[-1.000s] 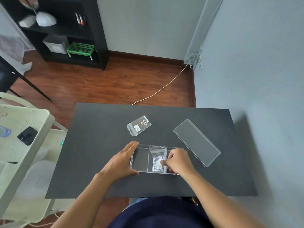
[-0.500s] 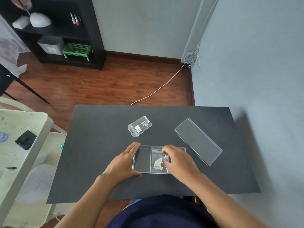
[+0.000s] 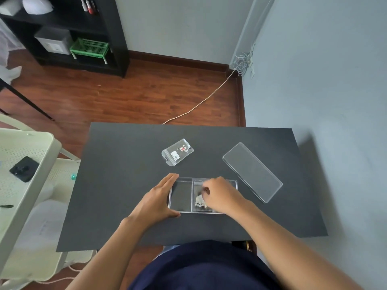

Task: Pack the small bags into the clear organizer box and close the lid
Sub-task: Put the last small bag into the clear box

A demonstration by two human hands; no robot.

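- Clear organizer box (image 3: 181, 194) sits on the black table (image 3: 125, 185), near the front edge, lid off. Dividers split it into compartments side by side.
- Left hand (image 3: 156, 200) braces the box's left end: fingers straight and pressed together along the left wall, thumb against the front-left corner. Not gripping anything, just flat against it.
- Right hand (image 3: 222, 195) is over the middle and right compartments, fingers curled down, fingertips (image 3: 206, 189) bunched on the bag inside. Looks like pressing or pinching at the bag's upper half; can't tell which, the hand hides the contact.
- Small bag with white pieces (image 3: 200, 203) lies in the middle compartment, flat, lower part visible below the right hand.
- Left compartment shows only the dark table through its floor. Right compartment mostly hidden by the right hand, contents can't be told.
- Second small bag (image 3: 177, 151), with red and white pieces and a label, lies on the table beyond the box, well apart from it, tilted.
- Clear lid (image 3: 252, 171) lies flat on the table to the right of the box, angled diagonally, not touching it.
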